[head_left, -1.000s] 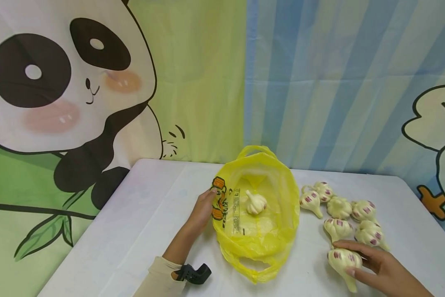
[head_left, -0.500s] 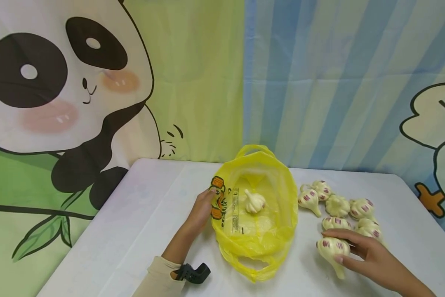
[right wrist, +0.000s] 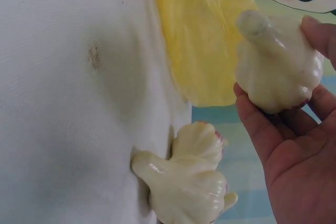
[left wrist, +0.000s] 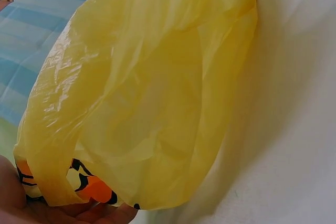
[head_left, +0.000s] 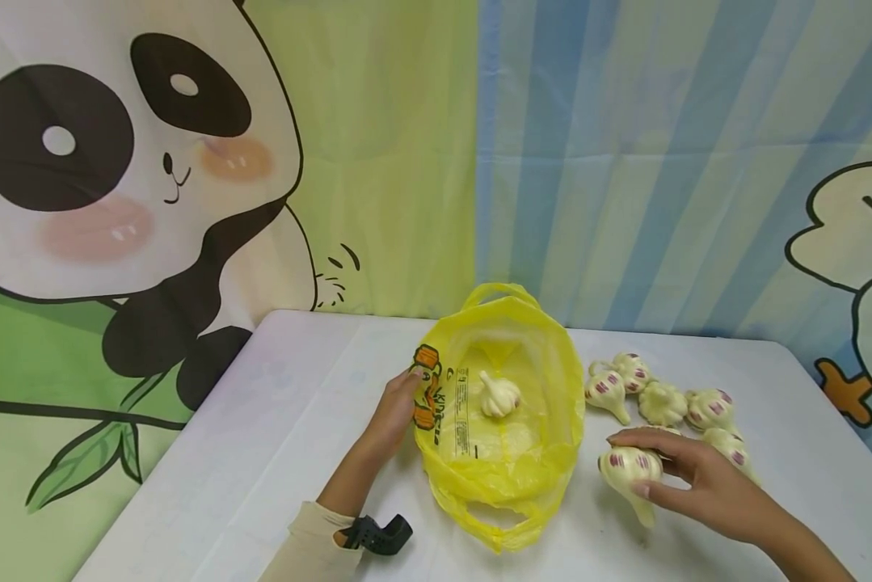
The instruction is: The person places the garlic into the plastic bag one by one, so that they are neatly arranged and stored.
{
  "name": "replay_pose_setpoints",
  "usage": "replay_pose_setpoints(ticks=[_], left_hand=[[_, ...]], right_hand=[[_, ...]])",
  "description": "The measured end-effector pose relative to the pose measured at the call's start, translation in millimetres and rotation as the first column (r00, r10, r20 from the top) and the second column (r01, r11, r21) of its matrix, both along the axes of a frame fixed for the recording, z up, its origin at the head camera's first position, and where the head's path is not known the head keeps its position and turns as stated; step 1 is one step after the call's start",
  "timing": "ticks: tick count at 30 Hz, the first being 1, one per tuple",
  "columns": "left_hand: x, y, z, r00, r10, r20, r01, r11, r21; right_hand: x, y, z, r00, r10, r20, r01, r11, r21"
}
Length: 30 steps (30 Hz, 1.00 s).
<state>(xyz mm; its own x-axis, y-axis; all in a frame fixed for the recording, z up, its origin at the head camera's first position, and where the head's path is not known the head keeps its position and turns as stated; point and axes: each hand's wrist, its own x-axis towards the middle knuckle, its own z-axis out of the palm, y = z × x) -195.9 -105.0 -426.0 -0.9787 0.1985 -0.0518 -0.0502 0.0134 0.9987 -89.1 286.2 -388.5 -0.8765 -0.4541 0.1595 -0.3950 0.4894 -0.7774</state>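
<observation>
A yellow plastic bag (head_left: 545,469) lies with its mouth open in the middle of the table, one garlic bulb (head_left: 499,396) inside it. My left hand (head_left: 394,416) grips the bag's left rim, thumb on the printed side; in the left wrist view its fingers (left wrist: 100,213) show under the bag's edge. Between thumb and fingers my right hand (head_left: 705,481) holds another garlic bulb (head_left: 630,473), stem pointing down, right of the bag. The right wrist view shows this held bulb (right wrist: 278,66) raised off the table. Several garlic bulbs (head_left: 663,404) lie grouped behind the right hand, which partly hides some.
The white table (head_left: 312,380) reaches back to a curtain (head_left: 377,162) printed with a panda. A black wrist strap mount (head_left: 381,536) sits on the left forearm. The bag's handle loops (head_left: 504,291) stick out at its far and near ends.
My right hand has lifted the garlic bulb from the near end of the group and moved it left, toward the bag. The left hand keeps its grip on the bag.
</observation>
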Motion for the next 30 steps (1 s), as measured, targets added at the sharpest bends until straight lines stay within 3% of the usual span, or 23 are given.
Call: replay_pose_setpoints(ticks=[6, 14, 21, 30], left_hand=[[0.4, -0.3, 1.1, 1.0, 0.007, 0.01, -0.007, 1.0, 0.004], [0.9, -1.8, 1.1, 1.0, 0.015, 0.008, -0.015, 1.0, 0.0], [0.8, -1.0, 2.9, 1.0, 0.005, 0.0, -0.005, 1.0, -0.001], [0.8, -0.1, 2.8, 1.0, 0.016, 0.0, -0.016, 1.0, 0.008]], right_hand=[[-5.1, -5.0, 7.7, 0.999, -0.026, -0.029, 0.028, 0.999, 0.042], [-13.0, -10.8, 21.3, 0.999, 0.008, -0.043, -0.007, 1.0, 0.024], [-18.6, -14.4, 32.1, 0.998, -0.005, -0.069, 0.009, 0.999, 0.051], [-30.5, -19.9, 48.4, 0.994, 0.06, -0.093, -0.06, 0.998, 0.008]])
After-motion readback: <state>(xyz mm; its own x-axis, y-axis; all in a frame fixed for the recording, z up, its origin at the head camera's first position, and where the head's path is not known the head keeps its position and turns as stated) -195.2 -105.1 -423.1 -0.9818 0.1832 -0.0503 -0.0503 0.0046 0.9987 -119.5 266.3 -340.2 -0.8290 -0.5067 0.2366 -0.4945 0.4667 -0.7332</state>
